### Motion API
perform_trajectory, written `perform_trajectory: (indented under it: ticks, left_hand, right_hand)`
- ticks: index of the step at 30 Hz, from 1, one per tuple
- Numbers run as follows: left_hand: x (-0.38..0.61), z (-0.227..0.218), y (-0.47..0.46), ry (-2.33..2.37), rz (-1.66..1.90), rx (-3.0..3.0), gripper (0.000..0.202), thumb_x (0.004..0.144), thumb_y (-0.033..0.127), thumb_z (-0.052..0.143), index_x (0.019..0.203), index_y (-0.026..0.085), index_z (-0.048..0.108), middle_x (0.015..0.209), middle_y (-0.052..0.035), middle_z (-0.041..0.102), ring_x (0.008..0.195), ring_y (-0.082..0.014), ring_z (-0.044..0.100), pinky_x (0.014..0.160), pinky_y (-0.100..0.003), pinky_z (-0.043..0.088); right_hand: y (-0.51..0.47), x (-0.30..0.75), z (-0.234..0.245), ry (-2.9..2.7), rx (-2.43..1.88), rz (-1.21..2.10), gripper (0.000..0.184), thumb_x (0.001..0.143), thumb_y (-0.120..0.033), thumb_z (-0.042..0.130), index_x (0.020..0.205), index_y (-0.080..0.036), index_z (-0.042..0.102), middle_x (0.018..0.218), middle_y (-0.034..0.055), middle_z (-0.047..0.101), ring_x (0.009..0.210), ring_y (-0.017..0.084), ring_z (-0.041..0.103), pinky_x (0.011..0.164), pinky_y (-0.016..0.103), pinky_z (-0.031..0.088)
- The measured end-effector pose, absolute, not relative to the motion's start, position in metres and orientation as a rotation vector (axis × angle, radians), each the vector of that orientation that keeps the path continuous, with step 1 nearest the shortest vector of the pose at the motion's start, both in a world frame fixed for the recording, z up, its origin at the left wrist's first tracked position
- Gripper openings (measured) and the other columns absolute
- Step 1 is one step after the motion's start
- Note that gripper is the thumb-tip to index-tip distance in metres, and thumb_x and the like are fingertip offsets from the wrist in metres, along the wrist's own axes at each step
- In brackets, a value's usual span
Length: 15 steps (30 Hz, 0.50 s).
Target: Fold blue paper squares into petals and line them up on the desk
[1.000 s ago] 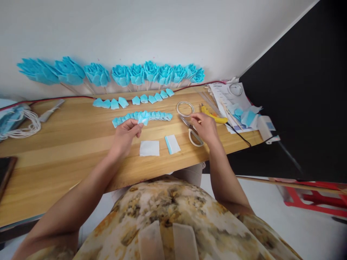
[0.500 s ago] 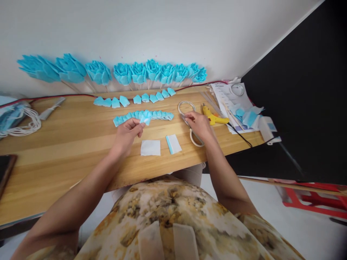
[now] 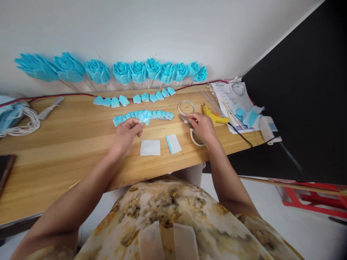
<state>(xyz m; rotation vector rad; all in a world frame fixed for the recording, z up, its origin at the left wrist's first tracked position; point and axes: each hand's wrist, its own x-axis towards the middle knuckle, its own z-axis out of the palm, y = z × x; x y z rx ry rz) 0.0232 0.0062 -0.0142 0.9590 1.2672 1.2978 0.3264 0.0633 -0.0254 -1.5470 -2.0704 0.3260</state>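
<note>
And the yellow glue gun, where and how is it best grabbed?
Likely by the handle, at the end where the black cord leaves, with the right hand coming from the near side and above: the gun lies on the table, nozzle pointing away, clear of that grip.

Wooden table here's holding blue folded pcs in 2 rows — white sq. lying nr front, glue gun resting by papers.
</note>
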Motion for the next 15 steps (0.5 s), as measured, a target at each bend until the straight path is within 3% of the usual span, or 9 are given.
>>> perform_trajectory:
  ticks: [15]
  left_hand:
    - [0.023,-0.012,0.005,1.261,1.295,0.983,0.016,0.074,0.025,0.074,0.068,0.019,0.060,0.053,0.0055,0.053,0.052,-0.0077,0.043,0.058,-0.024,0.035]
  right_hand:
    - [0.052,0.338,-0.037,-2.150,-1.556,0.184,0.016,0.091,-0.022,0.063,0.103,-0.021,0.074,0.098,0.0092,0.076,0.092,0.026,0.070,0.084,0.039,0.054]
